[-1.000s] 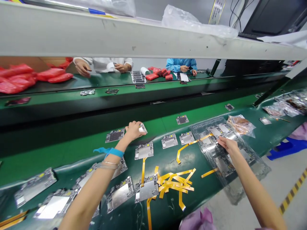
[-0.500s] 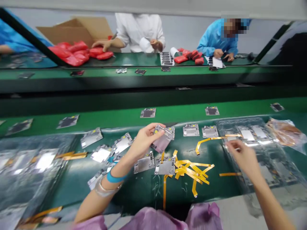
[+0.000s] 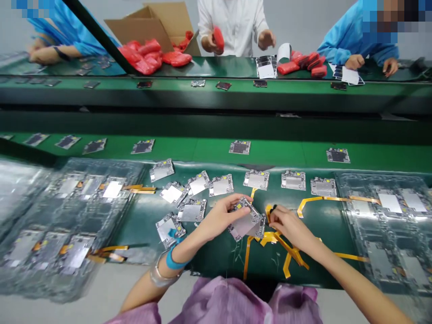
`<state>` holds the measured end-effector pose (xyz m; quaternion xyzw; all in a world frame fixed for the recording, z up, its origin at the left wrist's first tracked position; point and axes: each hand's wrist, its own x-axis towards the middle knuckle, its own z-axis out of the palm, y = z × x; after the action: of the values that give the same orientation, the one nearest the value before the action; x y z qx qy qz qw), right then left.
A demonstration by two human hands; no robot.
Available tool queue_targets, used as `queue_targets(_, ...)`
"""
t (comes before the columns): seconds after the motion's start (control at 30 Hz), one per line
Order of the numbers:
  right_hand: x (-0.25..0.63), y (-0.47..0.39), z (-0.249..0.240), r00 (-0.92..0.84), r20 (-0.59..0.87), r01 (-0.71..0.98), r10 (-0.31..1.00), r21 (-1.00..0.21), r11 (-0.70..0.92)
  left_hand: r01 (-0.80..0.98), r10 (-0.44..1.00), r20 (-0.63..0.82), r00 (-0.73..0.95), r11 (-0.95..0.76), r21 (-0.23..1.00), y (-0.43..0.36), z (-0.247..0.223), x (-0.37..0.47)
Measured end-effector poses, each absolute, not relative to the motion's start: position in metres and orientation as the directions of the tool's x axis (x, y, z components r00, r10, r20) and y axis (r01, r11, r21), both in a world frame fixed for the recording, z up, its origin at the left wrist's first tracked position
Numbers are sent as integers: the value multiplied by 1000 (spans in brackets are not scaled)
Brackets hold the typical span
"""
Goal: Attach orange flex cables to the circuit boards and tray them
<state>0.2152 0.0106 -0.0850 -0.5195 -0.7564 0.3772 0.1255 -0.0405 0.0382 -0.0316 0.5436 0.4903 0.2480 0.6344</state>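
Observation:
My left hand (image 3: 216, 218) grips a silver-grey circuit board (image 3: 241, 227) by its far edge, thumb on top, tilted over the mat. Partly hidden beneath it lies another circuit board (image 3: 260, 227). My right hand (image 3: 286, 227) is closed just right of the boards, its fingertips pinching a yellow flex cable (image 3: 268, 213); something black shows at a finger. Under that hand spreads a loose pile of yellow flex cables (image 3: 293, 254), partly covered by it. Several more boards, such as the circuit board (image 3: 221, 184), lie behind and left of my left hand.
Clear plastic trays with boards and cables stand left (image 3: 130, 173) and right (image 3: 344, 180). A green conveyor belt (image 3: 195, 150) carrying spaced boards runs behind the mat. Across it, co-workers sit by red packets (image 3: 145, 58) and a cardboard box (image 3: 135, 24).
My right hand has moved left from the right tray to the cable pile. My left hand still grips the board, now lower over the other board. The view has shifted.

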Motion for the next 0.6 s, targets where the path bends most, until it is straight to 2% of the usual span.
queue_targets(0.1, 227, 12, -72, -401, -164, 645, 901, -749, 150, 222, 795, -397, 459, 330, 917, 30, -35, -32)
queue_targets(0.2, 233, -1, -53, -136, -57, 537, 989, -843, 25, 210, 768, -407, 494, 348, 913, 21, -35, -18)
queue_targets(0.27, 231, -15, -39, 31, -36, 439, 999, -897, -46, 242, 783, -401, 476, 322, 915, 15, -31, -9)
queue_targets(0.3, 228, -23, -33, 50, -45, 426, 998, -903, -62, 261, 789, -397, 468, 306, 916, 11, -28, -5)
queue_targets(0.43, 214, -46, -22, -62, -107, 525, 992, -849, -59, 280, 813, -363, 456, 256, 925, -2, -16, 8)
queue_targets(0.6, 208, -54, -31, 37, -101, 511, 994, -853, -106, 360, 854, -336, 397, 192, 913, -16, -13, 16)
